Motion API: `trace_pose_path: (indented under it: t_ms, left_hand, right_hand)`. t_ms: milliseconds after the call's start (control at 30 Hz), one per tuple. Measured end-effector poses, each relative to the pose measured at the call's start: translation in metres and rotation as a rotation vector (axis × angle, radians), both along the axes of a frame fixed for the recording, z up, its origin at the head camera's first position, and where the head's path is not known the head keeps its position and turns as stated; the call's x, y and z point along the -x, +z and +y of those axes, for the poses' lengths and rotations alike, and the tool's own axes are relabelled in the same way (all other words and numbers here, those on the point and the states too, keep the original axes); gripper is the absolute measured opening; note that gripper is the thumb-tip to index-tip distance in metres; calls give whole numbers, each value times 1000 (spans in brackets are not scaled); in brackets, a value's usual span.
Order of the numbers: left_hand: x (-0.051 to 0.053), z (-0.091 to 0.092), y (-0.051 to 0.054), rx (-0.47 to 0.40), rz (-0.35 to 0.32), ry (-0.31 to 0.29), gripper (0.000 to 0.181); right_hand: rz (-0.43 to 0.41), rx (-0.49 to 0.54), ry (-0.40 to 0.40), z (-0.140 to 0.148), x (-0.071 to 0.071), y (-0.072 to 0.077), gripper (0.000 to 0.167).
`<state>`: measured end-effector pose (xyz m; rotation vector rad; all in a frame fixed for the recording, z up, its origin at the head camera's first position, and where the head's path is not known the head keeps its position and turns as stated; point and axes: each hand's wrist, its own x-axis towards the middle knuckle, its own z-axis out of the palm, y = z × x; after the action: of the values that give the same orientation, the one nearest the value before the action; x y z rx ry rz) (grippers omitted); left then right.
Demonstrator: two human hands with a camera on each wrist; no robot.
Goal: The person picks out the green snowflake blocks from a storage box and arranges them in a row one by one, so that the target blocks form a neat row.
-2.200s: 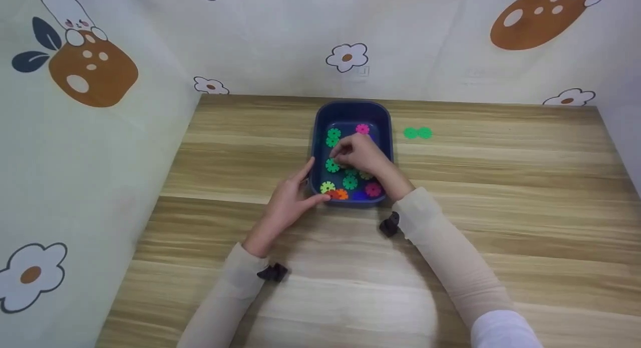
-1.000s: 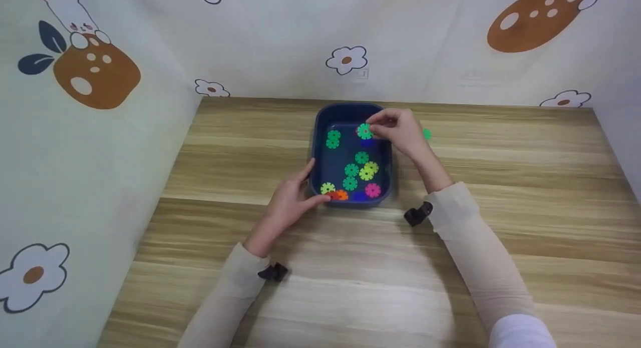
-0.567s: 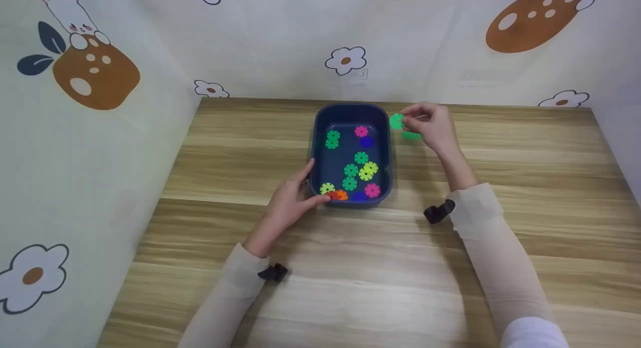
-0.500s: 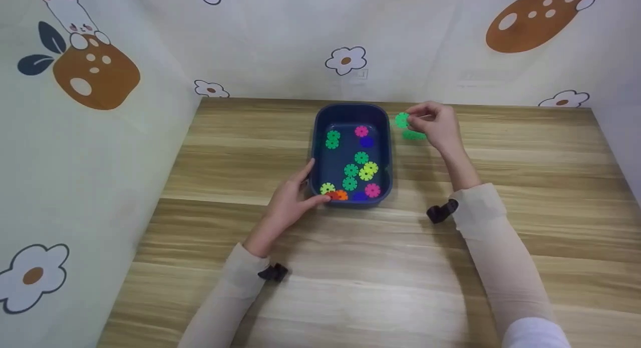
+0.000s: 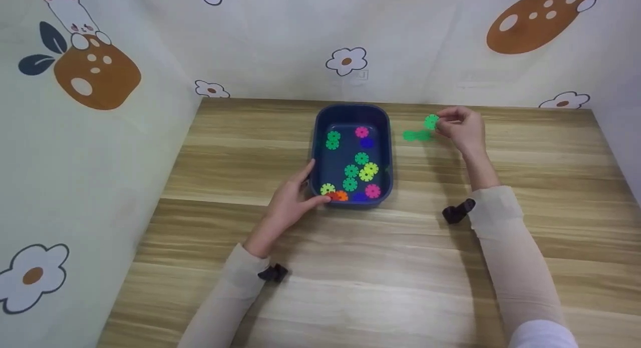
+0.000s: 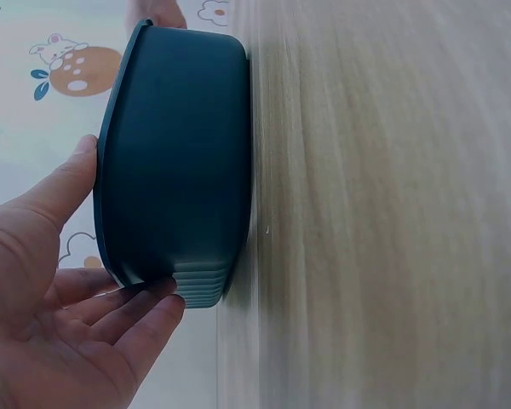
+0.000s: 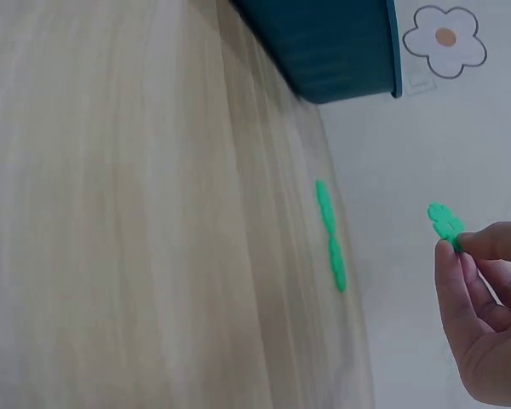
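Observation:
My right hand [image 5: 464, 131] pinches a green notched disc [image 5: 431, 121] above the table, right of the bin. In the right wrist view the disc [image 7: 445, 223] stands out from between thumb and fingertip of that hand [image 7: 490, 315]. Two green discs [image 5: 416, 135] lie side by side on the wood below it. My left hand [image 5: 288, 203] holds the near left corner of the dark blue bin [image 5: 313, 152], thumb at the rim. In the left wrist view the fingers of this hand [image 6: 77, 298] curl against the end of the bin [image 6: 175, 153].
Inside the bin lie several green discs [image 5: 350, 184], yellow discs [image 5: 366, 174], pink discs [image 5: 372, 191], blue discs [image 5: 366, 142] and orange ones [image 5: 341, 196]. A patterned cloth wall [image 5: 280, 47] rises behind the wooden table [image 5: 350, 278].
From inside the bin, my right hand has carried a green disc out over the rim and rightward past the two discs on the table. My left hand has stayed on the bin.

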<state>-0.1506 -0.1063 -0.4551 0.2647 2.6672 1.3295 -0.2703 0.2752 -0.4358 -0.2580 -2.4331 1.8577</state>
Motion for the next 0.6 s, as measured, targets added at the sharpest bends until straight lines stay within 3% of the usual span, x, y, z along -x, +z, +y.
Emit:
trace_pose_path:
  t_ms: [167, 400, 600]
  left_hand:
    - [0, 0, 1, -4, -1, -4, 89]
    - [0, -1, 1, 11, 16, -10, 89]
    - [0, -1, 1, 20, 25, -11, 90]
  right_hand:
    - [-14, -35, -20, 10, 2, -8, 22]
    - [-107, -192, -41, 18, 2, -14, 26]
    - [-198, -137, -40, 21, 2, -17, 27]
